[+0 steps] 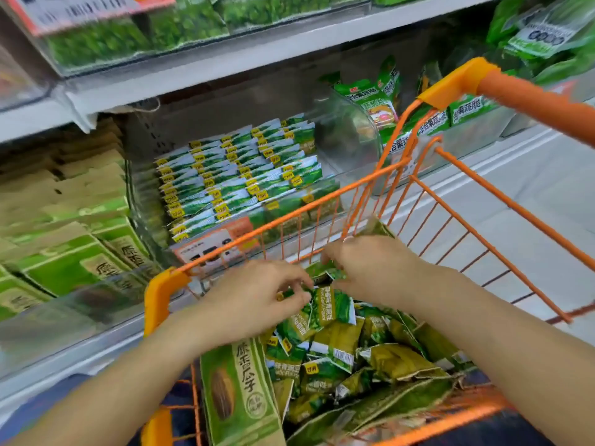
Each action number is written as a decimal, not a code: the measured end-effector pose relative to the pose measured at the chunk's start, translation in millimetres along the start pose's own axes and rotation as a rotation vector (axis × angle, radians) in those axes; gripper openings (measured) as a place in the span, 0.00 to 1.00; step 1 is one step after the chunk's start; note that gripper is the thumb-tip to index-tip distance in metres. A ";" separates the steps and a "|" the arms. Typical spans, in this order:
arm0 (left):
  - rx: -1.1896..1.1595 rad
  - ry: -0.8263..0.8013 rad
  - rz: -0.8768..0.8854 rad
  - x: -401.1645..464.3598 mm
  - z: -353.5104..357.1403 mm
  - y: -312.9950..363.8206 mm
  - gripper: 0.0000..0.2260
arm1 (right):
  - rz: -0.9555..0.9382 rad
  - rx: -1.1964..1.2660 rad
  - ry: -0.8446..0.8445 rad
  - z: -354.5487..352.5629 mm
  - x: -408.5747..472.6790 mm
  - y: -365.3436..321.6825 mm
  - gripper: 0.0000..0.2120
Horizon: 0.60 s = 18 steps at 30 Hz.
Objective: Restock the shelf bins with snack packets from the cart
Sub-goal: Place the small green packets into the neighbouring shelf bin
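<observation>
Both hands are down inside the orange wire cart (489,246), over a heap of small green snack packets (335,352). My left hand (254,297) has its fingers curled round packets at the top of the heap. My right hand (370,268) pinches a green packet (325,275) between the two hands. Behind the cart's front rim, a clear shelf bin (238,185) holds several neat rows of the same green-and-white packets, standing on edge.
A tall green-and-tan bag (241,391) stands at the cart's near left. Boxes of the same design fill the bin at left (74,249). Larger green bags (380,101) sit in a bin at right. An upper shelf (193,75) overhangs. Grey floor lies to the right.
</observation>
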<state>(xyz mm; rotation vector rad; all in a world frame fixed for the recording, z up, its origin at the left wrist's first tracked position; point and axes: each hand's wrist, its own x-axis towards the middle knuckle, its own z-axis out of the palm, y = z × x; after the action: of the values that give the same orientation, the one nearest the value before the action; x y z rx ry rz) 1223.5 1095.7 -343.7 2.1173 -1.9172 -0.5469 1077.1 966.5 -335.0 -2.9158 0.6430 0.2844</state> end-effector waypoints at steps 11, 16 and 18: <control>-0.030 -0.052 -0.156 -1.6 1.3 -28.1 0.14 | -0.089 -0.261 -0.322 43.5 11.4 -2.9 0.18; -0.318 -0.052 -0.238 -0.8 -5.6 -23.0 0.20 | -0.090 0.230 0.006 12.5 13.0 8.9 0.13; -0.516 -0.092 -0.237 -3.1 -11.6 -15.6 0.20 | -0.096 0.574 0.092 2.1 5.7 5.2 0.11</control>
<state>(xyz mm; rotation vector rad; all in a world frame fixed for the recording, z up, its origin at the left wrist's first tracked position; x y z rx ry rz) 1242.3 1099.7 -339.3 1.9982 -1.3683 -1.0707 1079.6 960.0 -338.8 -2.4039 0.4919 -0.0451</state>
